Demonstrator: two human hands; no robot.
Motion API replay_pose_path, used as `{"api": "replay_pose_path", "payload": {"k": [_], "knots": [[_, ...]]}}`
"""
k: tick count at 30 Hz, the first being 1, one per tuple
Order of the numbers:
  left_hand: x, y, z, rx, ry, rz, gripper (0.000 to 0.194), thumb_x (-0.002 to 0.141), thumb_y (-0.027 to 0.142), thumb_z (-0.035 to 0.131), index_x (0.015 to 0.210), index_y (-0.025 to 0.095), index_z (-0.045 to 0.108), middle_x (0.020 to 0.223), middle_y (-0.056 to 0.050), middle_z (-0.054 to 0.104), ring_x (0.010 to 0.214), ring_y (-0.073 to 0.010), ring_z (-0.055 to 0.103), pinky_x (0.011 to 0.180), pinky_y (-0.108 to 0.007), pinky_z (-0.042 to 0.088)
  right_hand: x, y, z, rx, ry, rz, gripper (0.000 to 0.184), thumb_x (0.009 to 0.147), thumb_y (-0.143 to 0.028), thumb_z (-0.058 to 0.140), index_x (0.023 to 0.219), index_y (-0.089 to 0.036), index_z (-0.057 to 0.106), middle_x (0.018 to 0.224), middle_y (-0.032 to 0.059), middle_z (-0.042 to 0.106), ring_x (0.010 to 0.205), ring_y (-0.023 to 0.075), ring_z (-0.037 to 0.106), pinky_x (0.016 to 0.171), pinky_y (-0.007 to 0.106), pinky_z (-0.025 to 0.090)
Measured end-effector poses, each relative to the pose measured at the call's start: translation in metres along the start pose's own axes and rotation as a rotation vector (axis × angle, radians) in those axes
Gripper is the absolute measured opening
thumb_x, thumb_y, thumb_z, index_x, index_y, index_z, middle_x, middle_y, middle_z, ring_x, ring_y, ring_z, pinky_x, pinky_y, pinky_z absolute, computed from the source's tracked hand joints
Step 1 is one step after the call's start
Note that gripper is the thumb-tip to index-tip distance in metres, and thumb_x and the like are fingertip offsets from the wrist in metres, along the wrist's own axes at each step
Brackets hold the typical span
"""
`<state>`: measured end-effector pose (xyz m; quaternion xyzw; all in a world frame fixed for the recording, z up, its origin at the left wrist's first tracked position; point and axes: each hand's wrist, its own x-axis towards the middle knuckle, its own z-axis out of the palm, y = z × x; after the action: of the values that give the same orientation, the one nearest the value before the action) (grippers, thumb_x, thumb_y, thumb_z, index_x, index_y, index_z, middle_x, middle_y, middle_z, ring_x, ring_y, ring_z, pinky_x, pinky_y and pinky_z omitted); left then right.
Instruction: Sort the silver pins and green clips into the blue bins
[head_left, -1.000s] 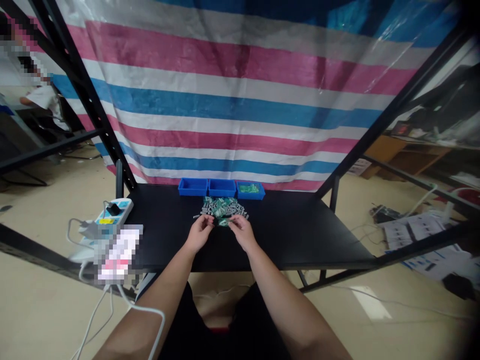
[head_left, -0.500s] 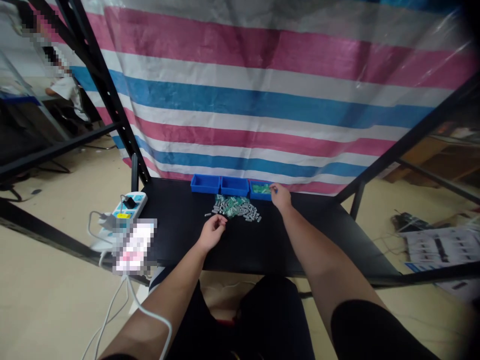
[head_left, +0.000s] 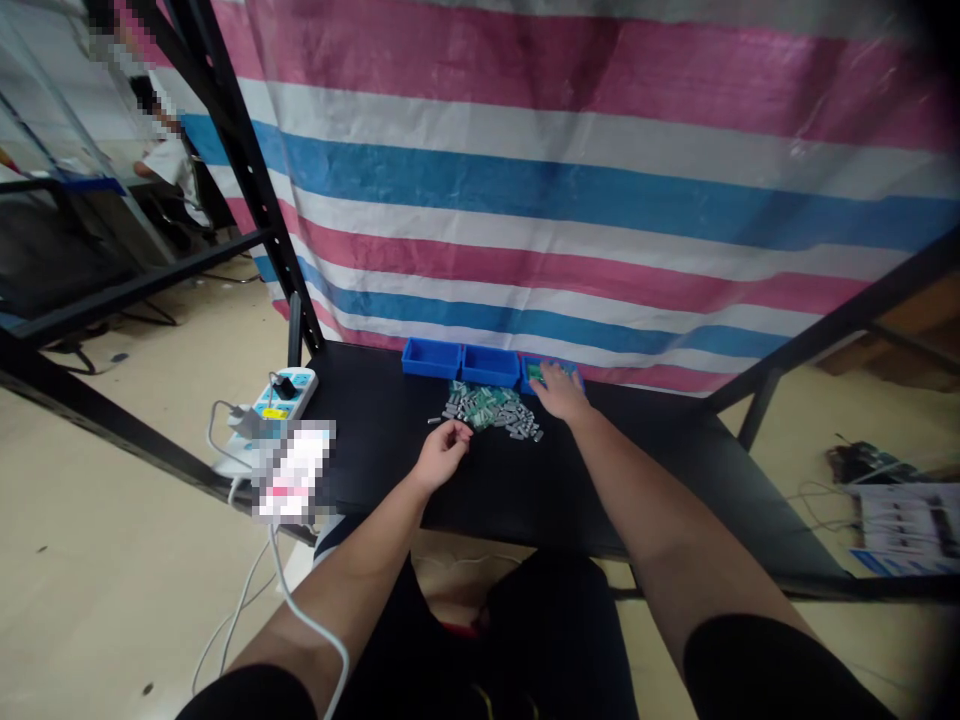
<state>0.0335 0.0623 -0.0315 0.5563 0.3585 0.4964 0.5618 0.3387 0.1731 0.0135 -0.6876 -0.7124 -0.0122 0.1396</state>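
Observation:
Over the right-hand blue bin [head_left: 529, 382], my right hand [head_left: 559, 391] lies palm down with its fingers stretched out and apart. Green pieces show in that bin beside the fingers; the hand covers part of them. My left hand [head_left: 442, 455] is closed at the near left of a heap, fingers curled toward the thumb. Whether something small is in it is hidden. The heap mixes green circuit boards [head_left: 480, 404] with small silver metal parts [head_left: 523, 423] on the black table [head_left: 517, 490].
Two more blue bins, a left one [head_left: 431, 370] and a middle one [head_left: 490, 379], stand in line along the back. A power strip [head_left: 298, 385] and a blurred-out phone [head_left: 295, 470] with white cables are at the left. Striped sheeting [head_left: 525, 230] hangs behind; a person [head_left: 176, 165] sits far left.
My right hand has gone from closed fingers at the right bin's edge to spread fingers over the bin. My left hand stays closed by the heap. The whole view has shifted slightly.

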Motion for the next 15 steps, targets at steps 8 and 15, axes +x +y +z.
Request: {"api": "replay_pose_path", "payload": {"k": [8,15], "knots": [[-0.002,0.0,0.0,-0.017,0.005,0.001,0.015,0.075,0.015,0.062,0.09,0.016,0.061,0.075,0.001,0.056,0.067,-0.0105,0.054,0.067,-0.024,0.043,-0.003,-0.009,-0.001,-0.033,-0.067,0.017,0.066,0.096,-0.05,0.042,0.152,-0.015,0.038,0.161,0.0147,0.029,0.15,0.0354,0.02,0.119,0.063,0.006],[0.001,-0.001,-0.001,-0.023,0.003,0.013,0.014,0.075,0.018,0.063,0.089,0.016,0.061,0.075,0.001,0.057,0.067,-0.0114,0.054,0.067,-0.025,0.044,-0.047,-0.071,-0.017,0.137,0.083,-0.39,0.041,0.086,-0.033,0.06,0.125,-0.022,0.065,0.129,0.0119,0.062,0.123,0.031,0.051,0.109,0.048,0.035]]}}
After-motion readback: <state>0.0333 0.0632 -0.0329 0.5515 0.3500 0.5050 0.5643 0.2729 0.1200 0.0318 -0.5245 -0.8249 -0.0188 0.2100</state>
